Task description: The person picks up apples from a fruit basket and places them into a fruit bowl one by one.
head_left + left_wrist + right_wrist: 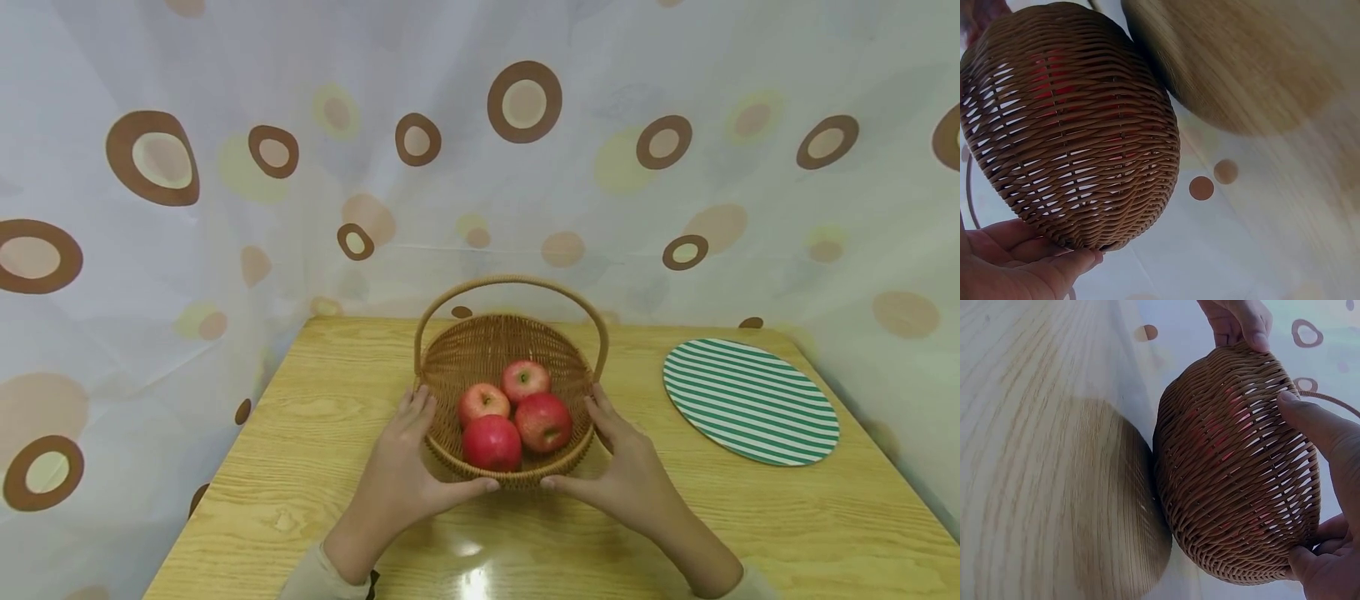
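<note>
A brown wicker basket (480, 342) with a tall arched handle (512, 278) stands near the middle of the table, its open side facing me. Several red apples (492, 443) lie inside it. On the basket's left my left hand (397, 479) grips the rim, fingers along the side and thumb at the front edge. My right hand (633, 479) holds the opposite side in the same way, its thumb at the front rim. Both wrist views show the woven outer wall (1079, 144) (1235, 469), with red showing faintly through the gaps. The fingertips are partly hidden behind the basket.
A round placemat with green and white stripes (750, 402) lies on the right side of the wooden table (315, 400). Behind and beside the table hangs a pale curtain (450, 75) with brown and peach dots.
</note>
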Action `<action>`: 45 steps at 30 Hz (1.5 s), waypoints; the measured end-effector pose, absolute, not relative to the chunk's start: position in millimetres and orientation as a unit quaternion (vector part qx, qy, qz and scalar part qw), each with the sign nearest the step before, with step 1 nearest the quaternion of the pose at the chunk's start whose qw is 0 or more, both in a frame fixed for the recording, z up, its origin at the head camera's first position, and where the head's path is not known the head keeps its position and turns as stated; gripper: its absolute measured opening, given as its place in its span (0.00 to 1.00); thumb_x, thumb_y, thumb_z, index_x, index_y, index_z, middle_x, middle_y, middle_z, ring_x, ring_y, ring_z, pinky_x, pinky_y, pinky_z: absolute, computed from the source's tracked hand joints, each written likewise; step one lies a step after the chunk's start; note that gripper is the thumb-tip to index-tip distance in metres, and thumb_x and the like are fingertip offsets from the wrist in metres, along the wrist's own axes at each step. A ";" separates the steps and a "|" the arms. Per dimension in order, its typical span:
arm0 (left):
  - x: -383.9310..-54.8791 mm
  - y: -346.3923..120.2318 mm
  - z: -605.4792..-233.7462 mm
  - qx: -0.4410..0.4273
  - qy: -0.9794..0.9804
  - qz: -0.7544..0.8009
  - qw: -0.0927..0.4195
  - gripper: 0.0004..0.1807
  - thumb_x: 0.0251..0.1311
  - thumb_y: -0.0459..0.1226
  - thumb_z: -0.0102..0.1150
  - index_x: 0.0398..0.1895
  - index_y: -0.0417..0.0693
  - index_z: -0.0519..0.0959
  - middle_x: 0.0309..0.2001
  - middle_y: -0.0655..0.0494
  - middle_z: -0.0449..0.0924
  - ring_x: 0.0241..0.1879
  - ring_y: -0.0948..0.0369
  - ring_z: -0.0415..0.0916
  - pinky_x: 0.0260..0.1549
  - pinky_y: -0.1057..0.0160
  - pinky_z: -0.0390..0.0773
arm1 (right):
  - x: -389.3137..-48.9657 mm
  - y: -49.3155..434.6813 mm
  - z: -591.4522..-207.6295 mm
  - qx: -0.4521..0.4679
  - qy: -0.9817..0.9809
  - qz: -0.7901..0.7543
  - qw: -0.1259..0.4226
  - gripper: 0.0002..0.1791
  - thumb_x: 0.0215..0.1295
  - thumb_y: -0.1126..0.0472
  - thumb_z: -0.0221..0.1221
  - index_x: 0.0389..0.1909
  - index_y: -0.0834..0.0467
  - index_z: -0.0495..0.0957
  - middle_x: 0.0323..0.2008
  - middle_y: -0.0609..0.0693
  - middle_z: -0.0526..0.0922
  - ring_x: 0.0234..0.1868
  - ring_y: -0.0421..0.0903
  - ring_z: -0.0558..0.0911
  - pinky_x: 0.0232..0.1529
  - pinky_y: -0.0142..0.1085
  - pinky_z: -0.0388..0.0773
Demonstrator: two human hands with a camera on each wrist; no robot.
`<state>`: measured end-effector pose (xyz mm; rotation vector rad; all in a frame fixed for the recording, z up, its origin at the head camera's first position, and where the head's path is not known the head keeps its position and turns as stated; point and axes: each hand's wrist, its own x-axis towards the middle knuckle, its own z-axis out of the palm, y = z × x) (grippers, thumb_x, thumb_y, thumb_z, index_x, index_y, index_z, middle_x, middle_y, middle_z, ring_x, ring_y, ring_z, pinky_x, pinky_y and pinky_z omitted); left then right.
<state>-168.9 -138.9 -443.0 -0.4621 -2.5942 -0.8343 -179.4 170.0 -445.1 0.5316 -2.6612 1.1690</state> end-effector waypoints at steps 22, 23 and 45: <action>-147.0 -153.4 -441.2 -0.128 -0.919 -0.319 0.192 0.75 0.33 0.79 0.74 0.75 0.31 0.70 0.79 0.34 0.63 0.82 0.39 0.55 0.72 0.34 0.66 | -165.7 147.2 -444.5 0.182 -0.888 0.416 0.075 0.70 0.45 0.30 0.80 0.79 0.69 0.61 0.84 0.64 0.54 0.78 0.64 0.67 0.67 0.52 0.76; -146.9 -154.0 -441.2 -0.125 -0.920 -0.320 0.191 0.75 0.33 0.80 0.74 0.75 0.32 0.70 0.79 0.34 0.62 0.82 0.39 0.55 0.72 0.34 0.66 | -165.9 146.1 -444.4 0.181 -0.888 0.415 0.075 0.70 0.45 0.30 0.80 0.79 0.69 0.62 0.84 0.64 0.54 0.78 0.64 0.67 0.67 0.52 0.76; -145.8 -171.3 -437.9 -0.109 -0.924 -0.320 0.176 0.75 0.34 0.78 0.75 0.75 0.31 0.70 0.79 0.33 0.62 0.82 0.36 0.53 0.71 0.29 0.65 | -167.3 125.6 -443.0 0.183 -0.895 0.399 0.072 0.70 0.46 0.27 0.78 0.80 0.67 0.62 0.84 0.63 0.52 0.79 0.66 0.64 0.70 0.62 0.71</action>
